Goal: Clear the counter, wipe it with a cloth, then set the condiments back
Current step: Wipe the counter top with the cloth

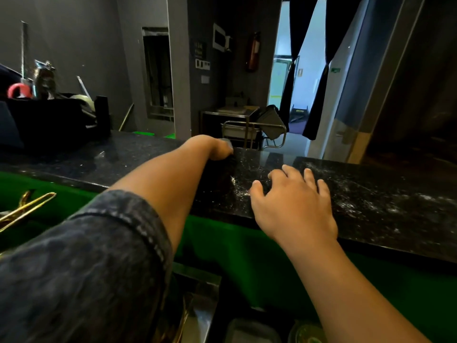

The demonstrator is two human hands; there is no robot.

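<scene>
Wiping looks to be the step in hand. The left hand reaches out to the far edge of the counter, at about 12 o'clock in the view. It is bent down over a dark shape that I take for the cloth, lying just under the wrist towards 6 o'clock. Its fingers are hidden behind the knuckles, so I cannot tell whether they grip the cloth or only press on it.

The right hand sits at 3 o'clock of the cloth, wide, with its fingers spread and their tips on the stone. It holds nothing, and probably braces the body for the long reach.

White streaks run from the right hand towards 3 o'clock, so that stretch seems not yet wiped.

No condiments stand on the counter near the hands. A dark crate of odds and ends sits at 10 o'clock, likely shifted out of the way. Gold tongs lie at 9 o'clock below the ledge, and tubs sit at 6 o'clock. I cannot tell what the tubs hold.
</scene>
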